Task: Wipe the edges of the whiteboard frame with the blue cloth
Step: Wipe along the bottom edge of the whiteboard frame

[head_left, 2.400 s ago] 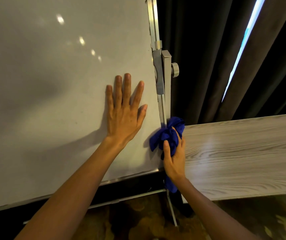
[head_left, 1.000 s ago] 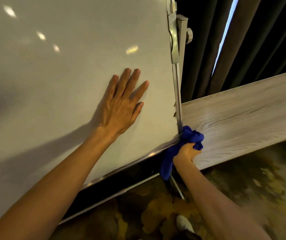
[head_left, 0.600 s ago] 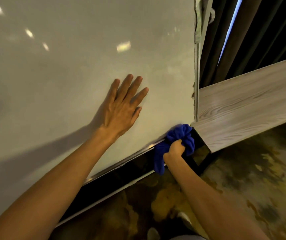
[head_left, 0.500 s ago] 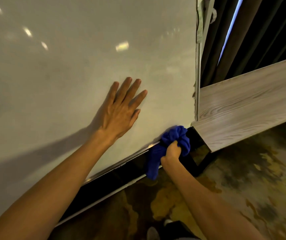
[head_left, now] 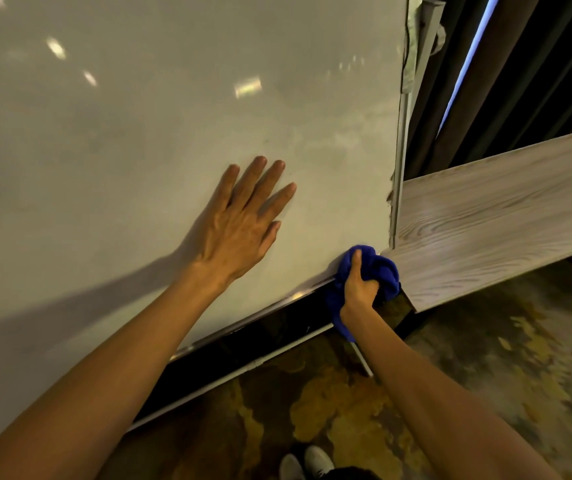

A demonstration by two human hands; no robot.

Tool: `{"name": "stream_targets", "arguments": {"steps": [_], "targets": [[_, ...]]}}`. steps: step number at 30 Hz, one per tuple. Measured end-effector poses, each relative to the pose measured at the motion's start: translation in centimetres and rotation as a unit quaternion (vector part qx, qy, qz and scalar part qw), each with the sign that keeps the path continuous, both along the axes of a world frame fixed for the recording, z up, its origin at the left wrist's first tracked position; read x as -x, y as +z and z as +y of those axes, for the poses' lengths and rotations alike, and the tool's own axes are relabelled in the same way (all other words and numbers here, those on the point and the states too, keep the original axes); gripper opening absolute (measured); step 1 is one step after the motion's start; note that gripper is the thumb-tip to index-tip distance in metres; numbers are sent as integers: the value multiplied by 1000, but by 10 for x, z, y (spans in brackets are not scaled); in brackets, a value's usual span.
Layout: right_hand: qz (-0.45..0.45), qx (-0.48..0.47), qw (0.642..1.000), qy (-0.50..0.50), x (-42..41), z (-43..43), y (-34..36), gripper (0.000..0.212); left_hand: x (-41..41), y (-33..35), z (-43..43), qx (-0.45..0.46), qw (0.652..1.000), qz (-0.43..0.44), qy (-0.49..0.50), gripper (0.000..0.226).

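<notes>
Blue cloth bunched in right hand, pressed on whiteboard frame corner at five o'clock; left hand flat, open. Next: sweeping along bottom edge toward eight o'clock.

Mtg rm: whiteboard, curtains.

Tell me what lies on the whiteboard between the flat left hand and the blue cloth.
Nothing: in the head view, only bare whiteboard surface separates the left hand from the blue cloth, which the right hand presses at the lower right corner.
</notes>
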State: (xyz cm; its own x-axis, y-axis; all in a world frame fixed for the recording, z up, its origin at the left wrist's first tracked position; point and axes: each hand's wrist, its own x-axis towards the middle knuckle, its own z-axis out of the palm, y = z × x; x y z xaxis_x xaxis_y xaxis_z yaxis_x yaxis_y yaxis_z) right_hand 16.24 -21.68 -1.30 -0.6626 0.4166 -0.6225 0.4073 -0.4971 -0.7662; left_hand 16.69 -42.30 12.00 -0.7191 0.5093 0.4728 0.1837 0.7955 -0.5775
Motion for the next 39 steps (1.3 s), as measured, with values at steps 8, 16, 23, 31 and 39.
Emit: {"name": "stream_targets", "arguments": {"steps": [8, 16, 23, 31, 39], "targets": [[-11, 43, 999, -8, -19, -41, -11, 70, -9, 9, -1, 19, 999, -16, 20, 68], [-35, 93, 994, -37, -46, -100, -7, 67, -18, 11, -21, 66, 997, -26, 10, 68], [-34, 109, 992, -61, -73, -148, -8, 62, -37, 5, -51, 108, 993, -43, -12, 69], [-47, 161, 984, -66, -117, -209, 0, 53, -62, -5, -104, 137, 989, -35, -35, 70], [-38, 164, 985, -39, -149, -256, 3, 67, -93, -9, -147, 140, 988, -50, -29, 69]]}}
